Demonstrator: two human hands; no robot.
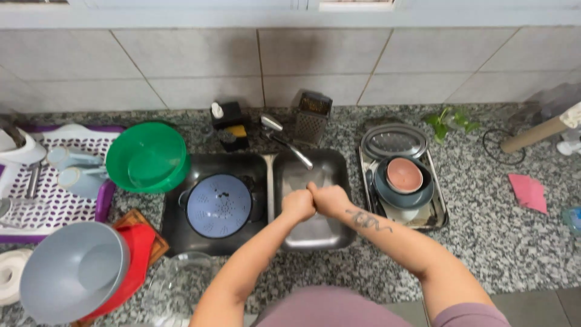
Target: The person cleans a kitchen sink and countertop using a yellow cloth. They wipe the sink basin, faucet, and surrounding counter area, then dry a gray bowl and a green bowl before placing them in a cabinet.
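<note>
My left hand [298, 204] and right hand [330, 198] meet in the middle of the frame, both curled into narrow fists and pressed knuckle to knuckle; whether anything is held inside them I cannot tell. They sit over the right-hand basin of the stainless steel double sink [315, 233], directly below the tip of the chrome tap [289, 143], whose spout runs diagonally from upper left down toward my fists, nearer the right one. Just left, in the other basin, lies a pale blue perforated round lid [218, 204]. Further left sits a green plastic bowl [146, 156]; to the right a metal tray [437, 213] carries a stacked grey plate and pink bowl [404, 174].
</note>
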